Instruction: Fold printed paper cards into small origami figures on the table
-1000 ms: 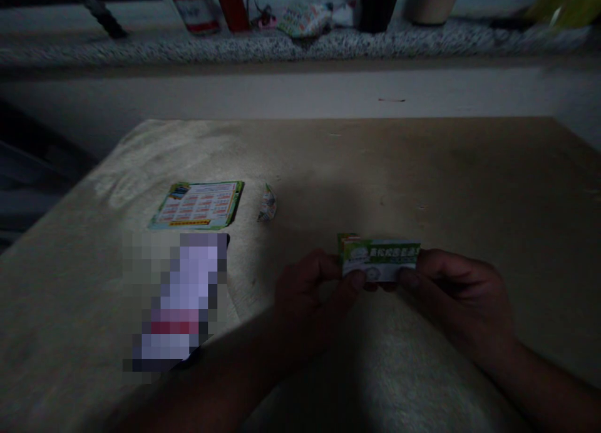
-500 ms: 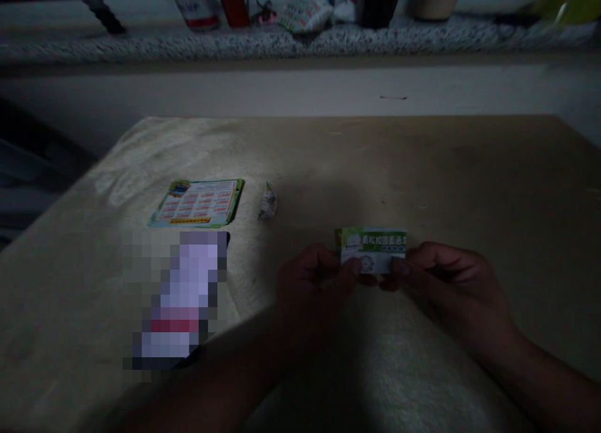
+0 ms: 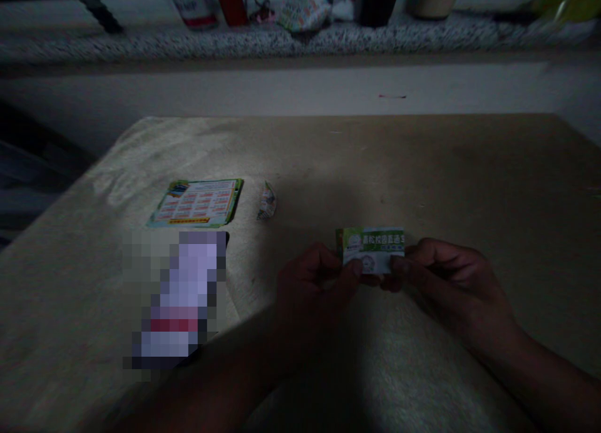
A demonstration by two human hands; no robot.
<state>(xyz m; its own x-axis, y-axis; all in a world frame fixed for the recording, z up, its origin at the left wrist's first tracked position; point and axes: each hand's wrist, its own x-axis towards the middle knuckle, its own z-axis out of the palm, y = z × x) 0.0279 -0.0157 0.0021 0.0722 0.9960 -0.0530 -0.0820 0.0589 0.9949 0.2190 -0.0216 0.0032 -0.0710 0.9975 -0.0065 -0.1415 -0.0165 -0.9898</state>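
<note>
A small green and white printed card [image 3: 375,248] is held up between both hands, above the table. My left hand [image 3: 312,289] pinches its left side, with the thumb across the lower front. On the right side, my right hand [image 3: 453,280] grips it between thumb and fingers. Another green edge shows behind the card's left end, so more than one card may be there. Left of my hands lies a stack of printed cards [image 3: 200,203] with a calendar-like grid. Beside that stack is a small crumpled wrapper [image 3: 267,201].
A pixelated, phone-like flat object [image 3: 188,289] lies left of my left forearm. The table [image 3: 446,157] meets a pale wall. Above it, a speckled stone ledge [image 3: 263,44] carries a red-and-white can [image 3: 192,4], a crumpled packet [image 3: 305,14] and a dark container [image 3: 378,4].
Almost nothing differs. Both hands keep hold of the card in the same place, and the view has shifted very slightly.
</note>
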